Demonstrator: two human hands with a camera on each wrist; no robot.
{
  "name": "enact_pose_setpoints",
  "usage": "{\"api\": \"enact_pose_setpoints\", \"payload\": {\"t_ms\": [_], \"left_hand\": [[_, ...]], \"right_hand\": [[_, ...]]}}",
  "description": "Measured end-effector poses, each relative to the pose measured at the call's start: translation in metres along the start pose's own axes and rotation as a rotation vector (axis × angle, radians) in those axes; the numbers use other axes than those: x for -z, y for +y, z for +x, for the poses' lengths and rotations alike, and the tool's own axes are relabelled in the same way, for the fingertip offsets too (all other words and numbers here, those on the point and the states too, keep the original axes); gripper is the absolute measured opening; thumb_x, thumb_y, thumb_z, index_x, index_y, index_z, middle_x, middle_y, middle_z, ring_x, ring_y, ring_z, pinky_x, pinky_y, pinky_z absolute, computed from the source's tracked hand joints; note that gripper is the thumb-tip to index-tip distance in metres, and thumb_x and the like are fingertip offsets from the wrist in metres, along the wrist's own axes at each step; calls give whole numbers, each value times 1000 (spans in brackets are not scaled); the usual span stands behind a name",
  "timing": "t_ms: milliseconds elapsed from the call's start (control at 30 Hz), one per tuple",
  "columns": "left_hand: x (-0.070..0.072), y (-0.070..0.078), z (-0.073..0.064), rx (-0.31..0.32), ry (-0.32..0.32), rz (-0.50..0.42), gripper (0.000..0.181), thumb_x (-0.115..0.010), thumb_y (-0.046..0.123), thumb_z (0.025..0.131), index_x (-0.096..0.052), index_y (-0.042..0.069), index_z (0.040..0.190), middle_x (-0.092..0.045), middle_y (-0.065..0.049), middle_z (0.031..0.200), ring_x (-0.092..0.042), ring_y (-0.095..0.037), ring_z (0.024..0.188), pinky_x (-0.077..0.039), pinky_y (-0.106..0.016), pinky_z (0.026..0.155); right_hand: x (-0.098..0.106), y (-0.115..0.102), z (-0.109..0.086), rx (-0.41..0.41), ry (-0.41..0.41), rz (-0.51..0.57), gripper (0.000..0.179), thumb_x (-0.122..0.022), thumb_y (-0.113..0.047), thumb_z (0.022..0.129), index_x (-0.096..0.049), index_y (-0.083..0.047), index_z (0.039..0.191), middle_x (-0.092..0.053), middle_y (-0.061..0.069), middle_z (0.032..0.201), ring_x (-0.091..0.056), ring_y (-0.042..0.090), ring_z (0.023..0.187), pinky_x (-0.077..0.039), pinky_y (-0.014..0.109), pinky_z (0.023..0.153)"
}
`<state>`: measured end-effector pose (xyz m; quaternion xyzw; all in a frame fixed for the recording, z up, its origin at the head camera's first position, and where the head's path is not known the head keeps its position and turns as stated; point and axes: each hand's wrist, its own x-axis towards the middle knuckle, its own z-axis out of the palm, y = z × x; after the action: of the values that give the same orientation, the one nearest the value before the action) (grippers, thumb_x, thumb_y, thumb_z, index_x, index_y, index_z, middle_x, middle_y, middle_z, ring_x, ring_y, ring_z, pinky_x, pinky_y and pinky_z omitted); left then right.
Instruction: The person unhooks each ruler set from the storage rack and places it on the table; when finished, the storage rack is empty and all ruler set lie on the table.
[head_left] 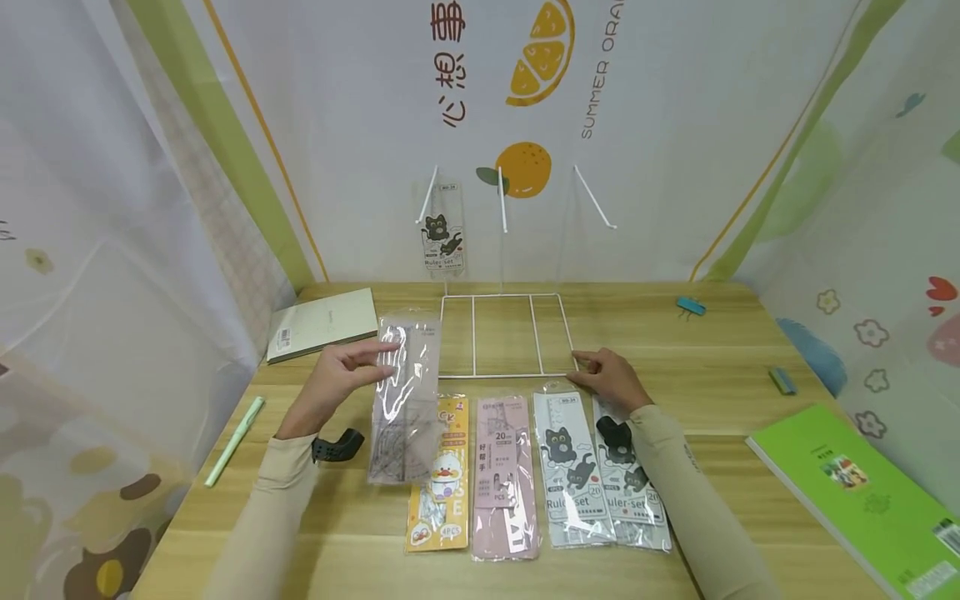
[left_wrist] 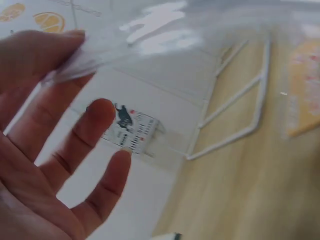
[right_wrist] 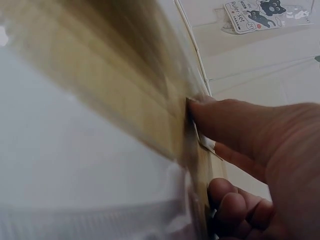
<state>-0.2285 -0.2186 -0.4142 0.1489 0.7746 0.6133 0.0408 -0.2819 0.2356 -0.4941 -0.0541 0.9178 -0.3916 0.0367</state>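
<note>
My left hand pinches the left edge of a clear-wrapped ruler set between thumb and fingers, its back showing and the pack raised over the table. In the left wrist view the other fingers spread below the plastic. My right hand grips the front right corner of the white wire display rack with thumb and fingers. One black-cat ruler set hangs on the rack's left hook. In front lie a yellow duck ruler set, a pink one and two black-cat packs, partly overlapped by the right forearm.
A cream notebook lies behind my left hand, a pale green pen left of it. On the right are a green book, a blue clip-like item and a small teal block. A printed curtain hangs behind.
</note>
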Motion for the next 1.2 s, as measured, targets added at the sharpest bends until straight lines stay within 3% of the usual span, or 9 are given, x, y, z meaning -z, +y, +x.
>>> {"api": "enact_pose_setpoints", "payload": {"t_ms": [167,433,600,733,800,900,1033,1133,1200], "left_hand": [[8,-17,-23,146,-75,43,46,-78,18,89,-66,1,130,-76,-1,103,-69,-14,90,-56,-28,85],[13,-49,-44,334,-71,74,46,-78,17,89,-66,-1,129,-74,-13,114,-69,-13,95,-52,-26,86],[13,-54,-47,335,-82,72,44,-76,11,90,-64,-5,129,-73,-19,114,-68,-11,93,-54,-22,81],[16,-50,-47,337,-81,79,43,-76,12,90,-65,-4,129,-73,-16,115,-68,-12,96,-54,-23,83],[17,-49,-47,356,-70,86,42,-76,10,90,-65,-3,128,-75,-13,108,-67,-12,93,-53,-23,83],[16,-49,-48,377,-44,131,41,-76,7,89,-66,-4,127,-71,-9,91,-60,-12,83,-49,-21,75],[10,-51,-50,361,-12,231,35,-76,4,88,-70,-4,122,-66,-7,90,-52,-14,77,-45,-22,64],[7,-53,-50,338,-7,311,32,-75,4,88,-72,-1,119,-66,-8,94,-50,-16,79,-43,-22,62],[5,-55,-49,341,-2,350,31,-75,5,88,-74,1,118,-63,-7,88,-48,-16,76,-40,-22,59]], "right_hand": [[0,0,1,-3,-2,2,57,-78,-30,90,-61,-5,138,-53,9,88,-44,20,76,-39,28,63],[1,-1,1,-9,2,5,56,-78,-28,90,-62,-5,138,-53,9,88,-43,21,77,-39,29,63],[0,-3,1,14,8,-12,55,-79,-27,89,-63,-4,136,-52,9,87,-43,21,75,-39,30,64],[0,-3,0,19,10,-14,54,-79,-28,89,-63,-4,136,-52,9,86,-43,21,75,-39,31,64],[0,-3,0,13,12,-8,54,-79,-28,89,-63,-5,136,-52,9,87,-43,21,75,-39,30,64],[0,-1,0,14,13,0,55,-79,-27,89,-63,-4,136,-52,9,87,-43,21,75,-39,30,64],[0,0,2,18,13,-8,55,-79,-28,89,-63,-4,136,-52,8,86,-43,20,75,-38,29,63],[-1,1,3,22,14,-13,55,-79,-29,89,-63,-4,136,-51,8,85,-42,20,74,-38,29,63],[-1,1,3,29,14,-20,55,-79,-29,89,-63,-4,136,-51,7,84,-42,20,74,-37,30,63]]}}
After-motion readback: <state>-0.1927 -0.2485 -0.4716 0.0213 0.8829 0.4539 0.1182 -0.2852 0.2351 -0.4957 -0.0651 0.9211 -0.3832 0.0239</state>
